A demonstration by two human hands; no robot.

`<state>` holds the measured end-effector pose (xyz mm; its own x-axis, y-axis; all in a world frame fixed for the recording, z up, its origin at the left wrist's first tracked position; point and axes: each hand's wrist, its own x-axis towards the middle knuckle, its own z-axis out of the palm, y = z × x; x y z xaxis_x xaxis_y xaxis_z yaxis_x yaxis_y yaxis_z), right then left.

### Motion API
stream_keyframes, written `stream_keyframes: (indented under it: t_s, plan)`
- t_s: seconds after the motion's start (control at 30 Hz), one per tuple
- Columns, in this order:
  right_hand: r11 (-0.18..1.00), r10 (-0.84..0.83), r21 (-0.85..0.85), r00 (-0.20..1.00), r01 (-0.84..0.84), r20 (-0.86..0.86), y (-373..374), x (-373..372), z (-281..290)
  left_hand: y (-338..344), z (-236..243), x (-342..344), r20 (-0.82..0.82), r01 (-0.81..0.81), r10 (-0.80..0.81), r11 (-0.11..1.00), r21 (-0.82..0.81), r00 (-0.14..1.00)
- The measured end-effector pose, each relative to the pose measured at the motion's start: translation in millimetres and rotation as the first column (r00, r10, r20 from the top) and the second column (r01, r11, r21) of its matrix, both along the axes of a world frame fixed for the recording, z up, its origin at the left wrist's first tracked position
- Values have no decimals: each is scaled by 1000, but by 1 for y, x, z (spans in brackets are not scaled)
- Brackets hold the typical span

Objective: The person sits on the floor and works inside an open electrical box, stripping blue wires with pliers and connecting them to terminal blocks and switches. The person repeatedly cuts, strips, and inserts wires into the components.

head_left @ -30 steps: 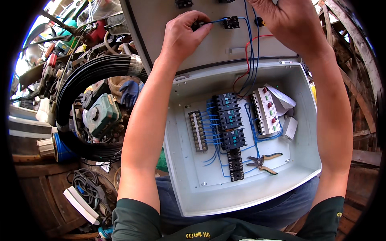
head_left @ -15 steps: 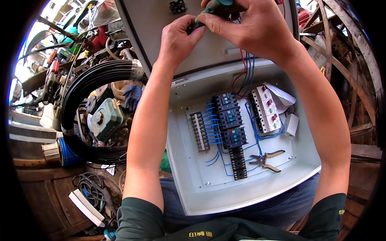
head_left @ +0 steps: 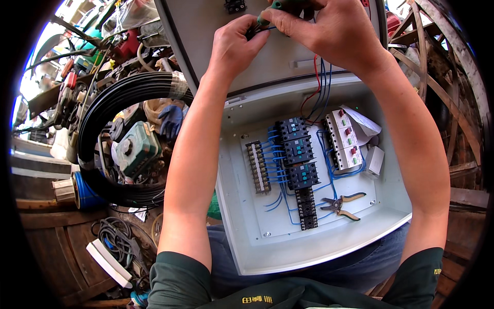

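Screwdriver, green-handled, sat pinched in the right hand at the open cabinet door. Left hand pinched a blue wire just beside its tip

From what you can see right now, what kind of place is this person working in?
Probably a cluttered electrical workshop or repair yard. An open grey control box with black contactors and blue wiring lies on the person's lap, a large coil of black cable sits to the left, and weathered wooden planks surround the spot.
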<state>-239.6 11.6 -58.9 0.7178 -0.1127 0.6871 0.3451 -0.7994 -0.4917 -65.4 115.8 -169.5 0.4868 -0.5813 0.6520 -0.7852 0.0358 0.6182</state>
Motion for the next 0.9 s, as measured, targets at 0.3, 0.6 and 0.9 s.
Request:
stream_keyframes:
  t_s: [0.3, 0.6, 0.9]
  plan:
    - [999, -45, 11, 999, 45, -7, -3, 0, 2, 0, 0, -1, -16, 13, -13, 1000, 17, 1000]
    - [960, 148, -253, 984, -120, 98, -11, 6, 2, 0, -1, 1, -4, 5, -5, 1000, 15, 1000]
    - [653, -302, -757, 924, 20, -236, 16, -10, 48, 1, -2, 4, 34, -63, 61, 996, 65, 998]
